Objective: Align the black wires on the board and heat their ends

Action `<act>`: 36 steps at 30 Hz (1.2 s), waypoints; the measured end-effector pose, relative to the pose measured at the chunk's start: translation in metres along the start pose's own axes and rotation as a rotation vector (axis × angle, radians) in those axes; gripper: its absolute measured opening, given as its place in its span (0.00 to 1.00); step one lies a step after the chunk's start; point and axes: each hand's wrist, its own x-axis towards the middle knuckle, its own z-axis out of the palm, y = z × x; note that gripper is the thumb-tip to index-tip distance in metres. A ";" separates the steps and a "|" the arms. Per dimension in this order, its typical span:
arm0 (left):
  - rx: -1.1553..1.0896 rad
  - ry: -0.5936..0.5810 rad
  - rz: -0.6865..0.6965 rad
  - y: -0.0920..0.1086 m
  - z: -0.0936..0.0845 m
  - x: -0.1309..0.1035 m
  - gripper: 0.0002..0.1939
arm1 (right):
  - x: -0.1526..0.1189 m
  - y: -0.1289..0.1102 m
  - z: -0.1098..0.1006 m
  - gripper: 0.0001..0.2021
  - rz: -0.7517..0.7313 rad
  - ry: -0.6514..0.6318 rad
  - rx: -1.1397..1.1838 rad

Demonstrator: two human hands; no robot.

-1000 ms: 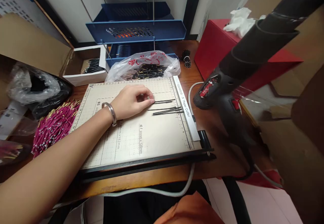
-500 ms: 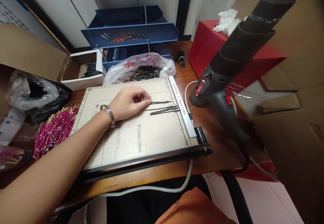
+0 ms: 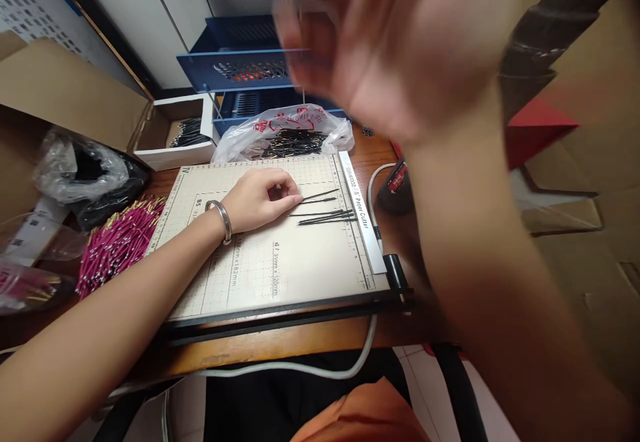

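My left hand (image 3: pixel 267 195), with a silver bangle at its wrist, rests on the cream board of a paper cutter (image 3: pixel 250 269). Its thumb and forefinger are pinched on the ends of thin black cords (image 3: pixel 323 197), which fan out to the right. Just below these, several more black cords (image 3: pixel 325 217) lie on the board, their right ends by the white strip of the cutter. Large and close to the camera, my right hand (image 3: pixel 400 49) is raised at upper right. Motion smears its fingers, so anything in them cannot be made out.
Behind the cutter lies a plastic bag (image 3: pixel 295 139) of black cords, beside a white box (image 3: pixel 175 155) and a blue rack (image 3: pixel 240 72). Purple cords with gold tips (image 3: pixel 120 242) are heaped at left. My right arm partly covers a heat gun (image 3: pixel 397 189) and a red box (image 3: pixel 540 129).
My right hand has come into view at upper right, in front of the heat gun. In my left hand, the cords now spread apart at their right ends. The view has shifted slightly.
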 end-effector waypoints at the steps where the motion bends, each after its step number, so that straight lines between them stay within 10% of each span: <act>1: 0.002 -0.001 -0.001 0.000 0.000 0.000 0.15 | -0.002 0.002 0.007 0.24 0.073 -0.155 0.130; 5: 0.004 0.009 0.010 -0.001 0.000 0.000 0.14 | -0.040 0.016 0.028 0.11 0.506 -0.651 0.431; 12: 0.012 0.045 0.051 -0.002 0.002 -0.001 0.13 | -0.091 0.017 0.026 0.07 0.591 -0.645 0.170; 36: 0.218 0.140 0.272 0.015 0.018 -0.005 0.11 | -0.110 0.028 0.034 0.10 0.838 -0.547 0.103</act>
